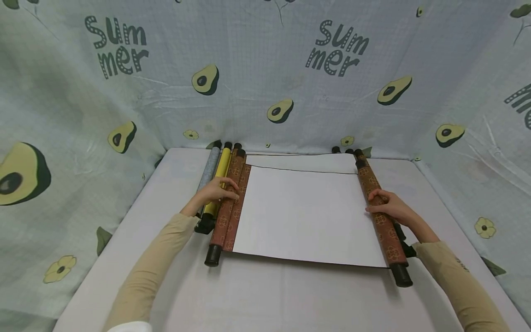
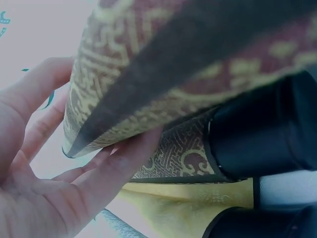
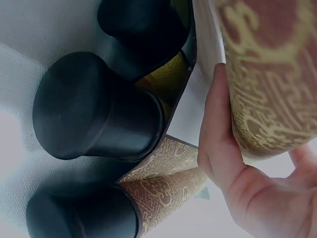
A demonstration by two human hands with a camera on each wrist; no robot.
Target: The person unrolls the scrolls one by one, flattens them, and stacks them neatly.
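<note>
A scroll with white paper [image 1: 307, 216] lies unrolled between two reddish-brown patterned rolls with black end knobs. My left hand [image 1: 216, 190] grips the left roll [image 1: 220, 230], thumb on one side and fingers reaching underneath in the left wrist view. On the other side, my right hand [image 1: 392, 207] holds the right roll [image 1: 390, 242] between thumb and fingers. Behind and partly under this scroll lies a second brown patterned one [image 2: 173, 153], its white sheet [image 1: 303, 160] showing along the back. Much of it is hidden.
Left of the brown rolls lie a yellow roll [image 1: 221, 173] and a grey-blue roll [image 1: 209, 168], both with black knobs. More black knobs [image 3: 74, 106] show beside the right roll. A white tabletop [image 1: 265, 295] carries everything, with an avocado-print cloth [image 1: 240, 106] behind and at the sides.
</note>
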